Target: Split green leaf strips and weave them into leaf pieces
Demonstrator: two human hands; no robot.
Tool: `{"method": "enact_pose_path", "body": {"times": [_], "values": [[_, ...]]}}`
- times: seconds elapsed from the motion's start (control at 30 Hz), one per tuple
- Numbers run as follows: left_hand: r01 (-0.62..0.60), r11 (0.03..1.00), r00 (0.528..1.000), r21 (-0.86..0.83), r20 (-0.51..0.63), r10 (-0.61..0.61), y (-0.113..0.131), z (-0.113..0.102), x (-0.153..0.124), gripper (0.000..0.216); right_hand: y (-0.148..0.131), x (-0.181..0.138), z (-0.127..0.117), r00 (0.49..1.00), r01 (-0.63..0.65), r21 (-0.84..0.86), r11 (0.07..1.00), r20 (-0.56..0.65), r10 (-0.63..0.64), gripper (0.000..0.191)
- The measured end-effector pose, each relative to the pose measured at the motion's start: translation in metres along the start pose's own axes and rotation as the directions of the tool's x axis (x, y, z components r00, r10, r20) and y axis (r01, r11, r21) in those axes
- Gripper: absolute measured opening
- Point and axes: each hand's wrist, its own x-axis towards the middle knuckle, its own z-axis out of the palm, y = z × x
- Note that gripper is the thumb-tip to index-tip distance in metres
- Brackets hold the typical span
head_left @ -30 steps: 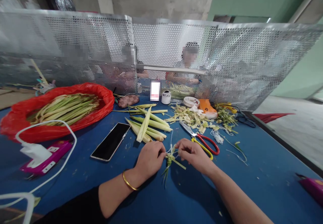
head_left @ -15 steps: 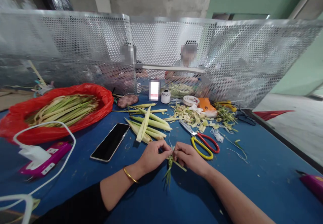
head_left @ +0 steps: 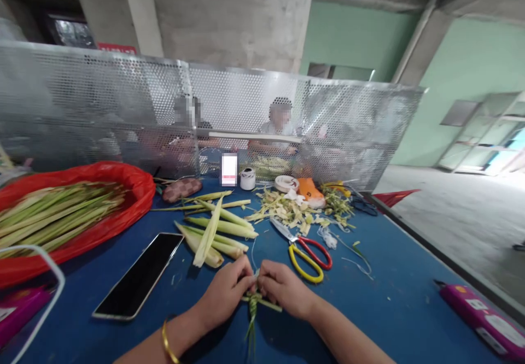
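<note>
Between my hands hangs a small green braided piece of plant leaf (head_left: pixel 253 305), its loose strands trailing toward me and a short strip sticking out to the right. My left hand (head_left: pixel 230 287) pinches its top end between thumb and fingers. Right beside it, my right hand (head_left: pixel 284 288) is closed at the same top end, fingertips almost touching the left ones. A thin white thread runs up from the fingertips. Just beyond lie several pale green husk-like leaves (head_left: pixel 221 227). Scissors (head_left: pixel 305 252) with one red and one yellow handle rest to the right of them.
A phone (head_left: pixel 139 276) lies at left, near a red bag (head_left: pixel 139 189) of long stalks. Plant scraps (head_left: pixel 283 208), a tape roll (head_left: pixel 286 183) and an orange packet (head_left: pixel 309 190) sit at the back. A perforated metal screen (head_left: pixel 246 96) stands behind, people beyond it. Purple power strips lie at both sides.
My view has tilted up and turned right, so the table's things appear shifted left and lower. Both hands keep their pinch on the braided leaf piece.
</note>
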Motion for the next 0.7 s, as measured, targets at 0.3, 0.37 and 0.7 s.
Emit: {"method": "enact_pose_path", "body": {"times": [0.3,0.37,0.7], "values": [[0.019,0.986,0.999,0.166,0.030,-0.025,0.003,-0.001,-0.001,0.024,0.000,0.001,-0.004,0.994,0.111,-0.178,0.978,0.030,-0.107,0.016],[0.032,0.984,0.999,0.178,0.021,-0.036,0.005,-0.001,-0.001,0.024,0.001,0.001,-0.004,0.994,0.111,-0.187,0.976,0.035,-0.107,0.016],[0.026,0.967,1.000,0.252,-0.020,-0.021,0.005,0.000,-0.005,0.021,0.009,0.004,-0.001,0.995,0.094,-0.148,0.984,0.005,-0.095,0.013]]}}
